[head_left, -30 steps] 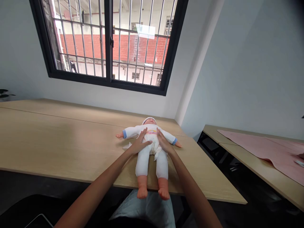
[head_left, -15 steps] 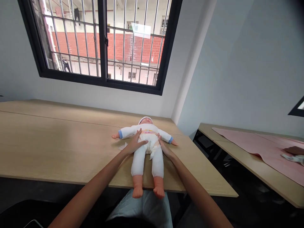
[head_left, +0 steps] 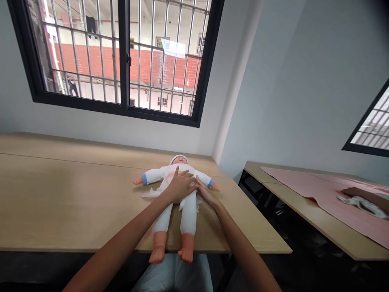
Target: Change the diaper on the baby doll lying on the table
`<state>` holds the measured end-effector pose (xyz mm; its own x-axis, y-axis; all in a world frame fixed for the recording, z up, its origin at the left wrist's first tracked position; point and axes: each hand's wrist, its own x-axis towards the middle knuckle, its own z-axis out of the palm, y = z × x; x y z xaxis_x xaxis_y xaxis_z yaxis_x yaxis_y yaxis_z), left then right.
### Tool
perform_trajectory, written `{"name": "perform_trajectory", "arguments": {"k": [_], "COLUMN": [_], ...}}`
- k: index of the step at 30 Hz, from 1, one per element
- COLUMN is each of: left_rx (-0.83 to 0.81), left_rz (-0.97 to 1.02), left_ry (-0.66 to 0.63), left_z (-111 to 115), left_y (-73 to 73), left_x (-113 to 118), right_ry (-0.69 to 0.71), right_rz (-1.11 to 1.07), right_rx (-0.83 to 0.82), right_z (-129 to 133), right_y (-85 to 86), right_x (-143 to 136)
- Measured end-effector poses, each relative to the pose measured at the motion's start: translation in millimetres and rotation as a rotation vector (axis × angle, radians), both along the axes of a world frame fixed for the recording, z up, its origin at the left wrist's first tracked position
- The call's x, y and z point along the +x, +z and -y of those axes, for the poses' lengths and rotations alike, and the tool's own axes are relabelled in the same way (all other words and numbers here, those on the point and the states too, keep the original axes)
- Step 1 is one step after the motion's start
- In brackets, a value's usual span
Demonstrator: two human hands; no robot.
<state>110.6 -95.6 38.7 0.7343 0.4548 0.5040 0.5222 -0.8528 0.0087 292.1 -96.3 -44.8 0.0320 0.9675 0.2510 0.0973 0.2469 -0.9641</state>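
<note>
A baby doll [head_left: 189, 211] in white clothes with blue cuffs lies on its back, legs toward me, feet past the table's front edge. A white diaper [head_left: 164, 184] is around its hips, with a loose flap spread on the left. My left hand [head_left: 181, 186] reaches across the doll's belly, fingers stretched toward the right hip and thumb raised. At that hip my right hand [head_left: 206, 192] has its fingers together on the diaper's edge, touching my left fingertips. The exact grip there is partly hidden.
The doll lies on a light wooden table [head_left: 75, 202] below a barred window [head_left: 121, 61]. On the right, another table [head_left: 322, 221] bears a pink sheet [head_left: 304, 184]. There another person's hand [head_left: 352, 191] rests on a white cloth [head_left: 361, 205].
My left hand has moved from the doll's left side across its belly to the right hip. My right hand stays at that hip. The view has shifted slightly right.
</note>
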Motion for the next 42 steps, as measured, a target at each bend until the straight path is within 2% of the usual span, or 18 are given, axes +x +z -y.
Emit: {"name": "perform_trajectory", "arguments": {"k": [5,8,12,14,18,25,32,39,42], "left_rx": [0.029,0.042,0.04,0.032,0.025,0.007,-0.002,-0.012,0.004], "left_rz": [-0.007,0.039,0.068,0.076,0.092,0.095,0.086,0.081,0.039], "left_ry": [-0.056,-0.06,-0.065,-0.061,-0.072,-0.069,-0.062,-0.051,0.037], "left_z": [-15,-23,-24,-23,-22,-23,-22,-18,-12], "left_y": [-14.0,-22.9,-26.7,-26.7,-27.3,-28.5,-27.0,-24.4,-17.9], "left_x": [2,-4,-6,-6,-6,-7,-7,-8,-1], "right_ry": [-0.151,-0.057,0.119,0.137,0.065,-0.151,-0.191,-0.116,-0.161], "right_rz": [0.343,0.439,0.55,0.584,0.627,0.585,0.503,0.324,0.228], "right_rx": [-0.119,-0.231,-0.351,-0.336,-0.205,0.022,0.144,0.017,-0.008], "right_z": [10,19,24,23,20,13,10,10,10], "right_y": [17.0,21.1,20.6,19.9,18.7,13.5,10.6,2.2,4.6], "right_x": [36,46,38,30,23,21,11,-1,1]}}
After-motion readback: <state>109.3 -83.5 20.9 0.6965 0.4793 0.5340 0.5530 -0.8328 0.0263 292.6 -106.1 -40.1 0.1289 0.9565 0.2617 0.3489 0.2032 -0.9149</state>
